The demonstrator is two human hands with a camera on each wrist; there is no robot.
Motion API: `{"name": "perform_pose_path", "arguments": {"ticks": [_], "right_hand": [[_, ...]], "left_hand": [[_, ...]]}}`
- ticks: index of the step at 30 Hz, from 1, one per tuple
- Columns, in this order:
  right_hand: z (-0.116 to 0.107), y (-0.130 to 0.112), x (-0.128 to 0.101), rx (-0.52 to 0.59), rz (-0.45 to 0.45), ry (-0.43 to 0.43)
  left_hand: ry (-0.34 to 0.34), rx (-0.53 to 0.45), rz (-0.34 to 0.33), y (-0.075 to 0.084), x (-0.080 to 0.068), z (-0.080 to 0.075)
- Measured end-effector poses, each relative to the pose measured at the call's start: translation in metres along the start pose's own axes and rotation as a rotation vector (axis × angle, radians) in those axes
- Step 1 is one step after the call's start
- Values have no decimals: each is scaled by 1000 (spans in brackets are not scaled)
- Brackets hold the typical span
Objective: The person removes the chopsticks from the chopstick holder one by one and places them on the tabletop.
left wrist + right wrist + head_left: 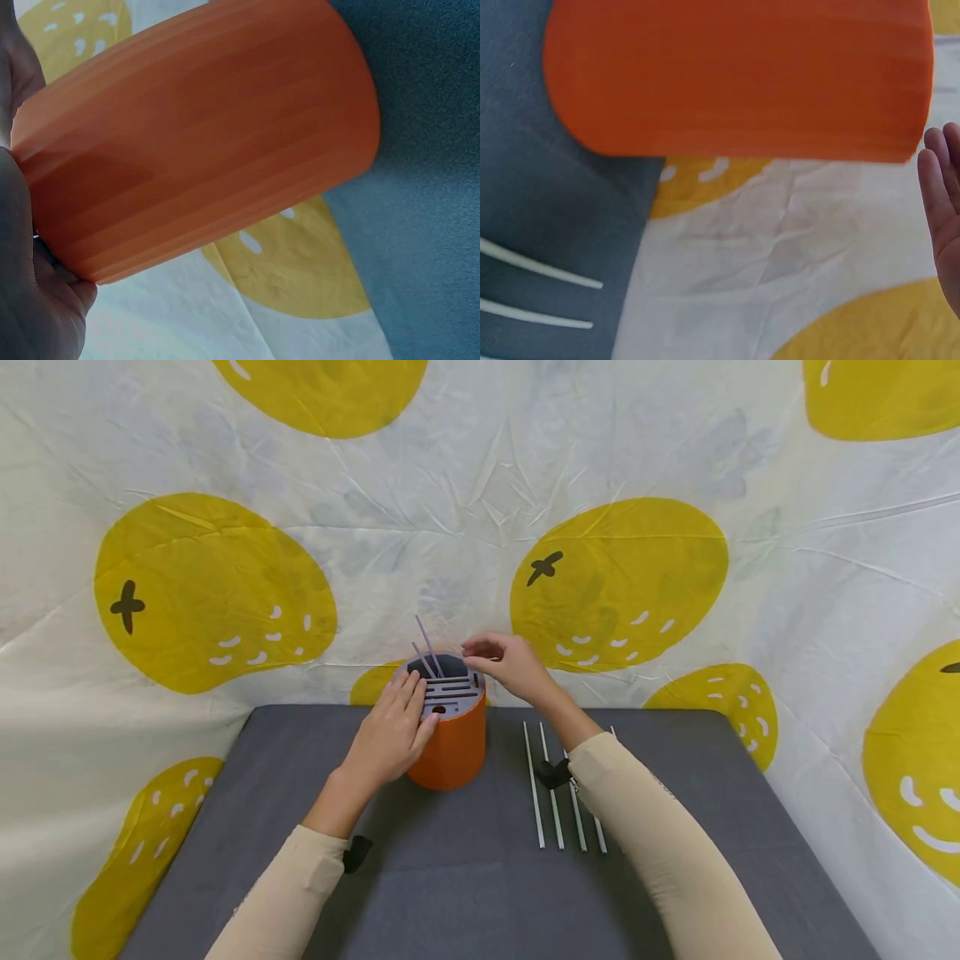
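An orange cylindrical desk organizer (pixel 450 760) with a lavender slotted top (pixel 459 693) stands upright at the table's back; its side fills much of both wrist views. Two thin sticks (pixel 427 643) lean out of its rear opening. My left hand (pixel 382 735) rests on the left part of the top, fingers stretched over it and thumb at the front rim. At the right rear rim is my right hand (pixel 510 664), its fingers slightly bent, with nothing visible between them. In the right wrist view, the right fingers (pixel 937 176) show fairly straight beside the organizer's rim.
Several thin white sticks (pixel 533 789) lie roughly parallel on the grey table (pixel 450 893), right of the organizer, partly under my right forearm. A white cloth (pixel 420 477) with yellow fruit prints hangs behind the table. Black wrist devices (pixel 357 854) sit at both cuffs.
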State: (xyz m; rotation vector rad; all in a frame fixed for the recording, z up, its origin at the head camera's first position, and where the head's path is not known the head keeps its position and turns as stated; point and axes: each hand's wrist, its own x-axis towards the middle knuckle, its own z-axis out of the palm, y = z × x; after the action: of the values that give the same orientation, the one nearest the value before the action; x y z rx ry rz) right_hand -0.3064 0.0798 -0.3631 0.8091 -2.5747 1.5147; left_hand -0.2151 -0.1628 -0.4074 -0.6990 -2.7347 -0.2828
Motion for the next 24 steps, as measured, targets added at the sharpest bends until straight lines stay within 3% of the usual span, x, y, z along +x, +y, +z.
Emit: {"name": "perform_pose_path", "arguments": {"ticks": [13,24], "right_hand": [[31,-18,31,-138,-12,-146],[43,-22,37,-201,11,-175]], "left_hand": [[-2,3,9,0,-1,0],[7,-5,22,-1,-2,-2]]}}
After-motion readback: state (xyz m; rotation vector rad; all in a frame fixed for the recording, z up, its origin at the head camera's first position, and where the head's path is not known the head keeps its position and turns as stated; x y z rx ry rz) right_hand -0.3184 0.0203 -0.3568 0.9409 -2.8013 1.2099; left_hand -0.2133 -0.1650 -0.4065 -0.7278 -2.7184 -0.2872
